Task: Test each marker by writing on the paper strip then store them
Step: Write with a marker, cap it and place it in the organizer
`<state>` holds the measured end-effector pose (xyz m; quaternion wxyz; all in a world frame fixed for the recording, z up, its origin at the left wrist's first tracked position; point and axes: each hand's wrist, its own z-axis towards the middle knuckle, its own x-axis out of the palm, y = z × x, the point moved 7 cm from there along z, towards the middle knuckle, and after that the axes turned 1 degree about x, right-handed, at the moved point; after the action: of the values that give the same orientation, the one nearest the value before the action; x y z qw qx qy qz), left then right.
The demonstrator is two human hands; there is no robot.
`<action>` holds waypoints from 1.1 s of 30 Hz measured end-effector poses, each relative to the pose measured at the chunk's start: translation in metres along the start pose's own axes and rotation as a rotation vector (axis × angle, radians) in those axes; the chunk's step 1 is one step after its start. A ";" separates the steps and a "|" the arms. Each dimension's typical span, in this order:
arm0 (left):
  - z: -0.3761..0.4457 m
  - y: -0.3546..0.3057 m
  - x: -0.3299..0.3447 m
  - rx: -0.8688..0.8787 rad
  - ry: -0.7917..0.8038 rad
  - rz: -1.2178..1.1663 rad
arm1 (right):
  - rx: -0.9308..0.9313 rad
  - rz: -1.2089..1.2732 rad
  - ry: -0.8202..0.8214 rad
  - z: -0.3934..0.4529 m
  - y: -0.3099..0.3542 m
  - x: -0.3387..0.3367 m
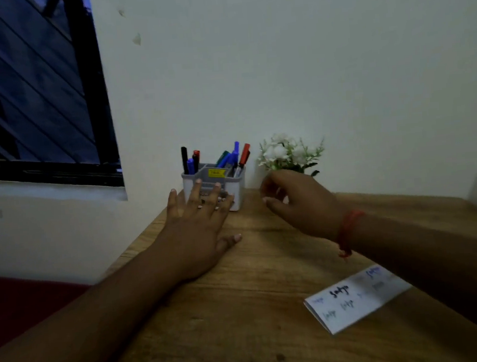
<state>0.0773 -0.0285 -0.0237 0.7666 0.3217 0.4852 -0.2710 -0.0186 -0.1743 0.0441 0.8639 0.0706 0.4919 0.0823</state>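
Nearest, the paper strip (358, 298) lies flat on the wooden desk (241, 309), well in front of the grey marker holder (239, 190) and off to its right, its long axis slanting up to the right; several written words already cover it. Further on, the left hand (195, 230) reaches forward with fingers spread and straight, the fingertips over the holder's front wall; whether they press on it I cannot tell. The right hand (299, 201) hangs just to the right of the holder, fingers loosely curled and holding nothing, directly below the leaning red marker (244, 155). All the markers (229, 157) stand in the holder, blue and green ones beside the red, black and others at its left end. The right hand seems the nearer one for any marker there. White flowers (288, 152) stand just right of the holder, against the wall.
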 end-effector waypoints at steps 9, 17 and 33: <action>-0.030 -0.096 -0.031 0.213 0.137 -0.154 | 0.163 0.087 0.137 -0.128 -0.093 -0.057; -0.054 -0.149 -0.033 0.338 0.324 -0.213 | 0.190 0.028 0.338 -0.176 -0.136 -0.057; 0.011 -0.142 -0.014 0.291 0.202 -0.384 | 0.160 -0.258 0.416 -0.184 -0.142 -0.067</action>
<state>-0.0253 -0.1269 -0.0396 0.5944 0.3559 0.5676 -0.4448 -0.2005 -0.3196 -0.0213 0.7392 0.0569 0.6688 -0.0548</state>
